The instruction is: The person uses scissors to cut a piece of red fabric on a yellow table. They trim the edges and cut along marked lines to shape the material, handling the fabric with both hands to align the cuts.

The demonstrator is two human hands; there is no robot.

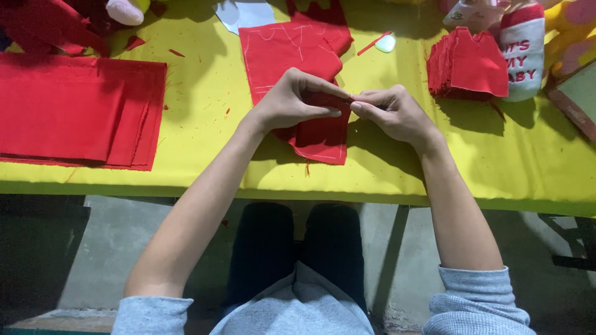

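Head view. Both hands meet over the middle of the yellow surface, near its front edge. Left hand and right hand pinch the same small red fabric piece at its upper edge; thumb and fingertips of each hand are closed on the cloth, tips nearly touching each other. Grip of both hands: clenched on the fabric. The piece hangs from the pinch and its lower part lies on the surface, a pale chalk or stitch line running along its lower border.

Directly behind the hands lies a larger red cut panel with faint white marking lines, flat on the surface, partly overlapping the held piece. Behind that, a pale grey sheet at the far edge.

To the left, well apart: a stack of red cloth layers, folded flat, edges stepped. To the right: a neat stack of small red cut shapes, just beside a red-and-white sock-like item. A small pale chalk piece lies between the panel and the right stack. Red thread scraps are scattered over the surface.

Grey sleeves pushed up on both forearms; dark trousers below the surface edge.
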